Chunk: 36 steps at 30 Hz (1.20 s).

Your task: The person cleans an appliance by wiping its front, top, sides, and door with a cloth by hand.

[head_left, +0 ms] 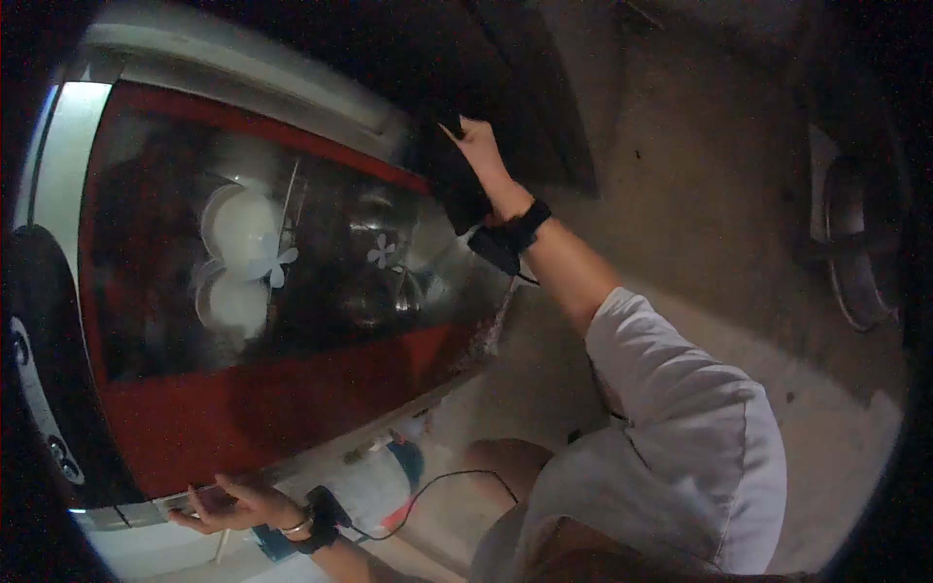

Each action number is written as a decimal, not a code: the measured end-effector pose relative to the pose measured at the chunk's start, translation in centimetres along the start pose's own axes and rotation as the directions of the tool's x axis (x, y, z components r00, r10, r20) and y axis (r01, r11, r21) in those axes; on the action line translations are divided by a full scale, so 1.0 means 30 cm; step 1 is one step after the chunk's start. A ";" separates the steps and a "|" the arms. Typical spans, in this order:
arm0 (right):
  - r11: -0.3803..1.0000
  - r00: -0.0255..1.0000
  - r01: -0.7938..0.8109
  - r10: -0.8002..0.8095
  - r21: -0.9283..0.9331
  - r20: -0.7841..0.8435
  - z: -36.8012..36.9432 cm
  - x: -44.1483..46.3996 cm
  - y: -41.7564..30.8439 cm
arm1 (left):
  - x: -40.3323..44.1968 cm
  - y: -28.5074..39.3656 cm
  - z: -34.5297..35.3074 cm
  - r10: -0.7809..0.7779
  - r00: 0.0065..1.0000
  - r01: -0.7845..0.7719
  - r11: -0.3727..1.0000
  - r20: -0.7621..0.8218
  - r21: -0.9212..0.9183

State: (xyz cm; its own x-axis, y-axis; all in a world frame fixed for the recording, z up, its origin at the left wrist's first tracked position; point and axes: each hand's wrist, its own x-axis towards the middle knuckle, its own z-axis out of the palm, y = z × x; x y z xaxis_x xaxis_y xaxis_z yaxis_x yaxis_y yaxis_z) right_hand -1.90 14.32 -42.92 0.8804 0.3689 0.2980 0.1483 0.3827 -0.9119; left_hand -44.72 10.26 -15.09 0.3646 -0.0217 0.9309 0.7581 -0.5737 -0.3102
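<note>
My left hand (pixel 238 507) is at the lower left with its fingers spread and partly curled. It is near the lower edge of a red-framed cabinet front (pixel 282 408), and I cannot tell whether it touches it. My right hand (pixel 478 151) reaches out at the upper middle, its fingers closed around a dark thing (pixel 452 180) that blends into the shadow. Round pale dishes (pixel 238 228) show in the dark glass panel, which carries white flower shapes (pixel 277 262). Each wrist wears a black strap, and a cable runs from the left one.
At the far left is a black panel (pixel 44 389) with round knobs. A pale ledge (pixel 243 58) runs along the top. To the right, a round metal-rimmed object (pixel 855 253) stands beyond the bare floor (pixel 680 175). Blurred items (pixel 389 466) lie below the cabinet.
</note>
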 end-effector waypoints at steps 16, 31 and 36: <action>0.933 0.950 -0.309 0.293 0.186 0.108 -0.057 -0.050 -0.175 | -0.009 -0.016 0.016 0.041 0.998 -0.044 0.997 -0.039 -0.069; 0.969 0.998 0.055 -0.057 0.240 0.000 0.054 -0.005 -0.326 | -0.004 0.008 0.026 0.100 0.993 -0.101 0.995 -0.062 -0.019; 0.950 0.962 -0.261 0.241 0.175 0.127 -0.060 -0.081 -0.206 | -0.011 0.010 0.012 0.042 0.995 -0.045 0.998 -0.089 -0.037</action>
State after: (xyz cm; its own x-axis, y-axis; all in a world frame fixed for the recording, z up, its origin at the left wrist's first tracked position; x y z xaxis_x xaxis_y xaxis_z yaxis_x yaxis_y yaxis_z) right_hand -4.15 9.54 -38.52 0.8255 0.5549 0.1033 -0.1672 0.4152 -0.8942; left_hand -44.43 10.39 -15.54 0.3466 -0.1183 0.9305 0.7205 -0.6017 -0.3448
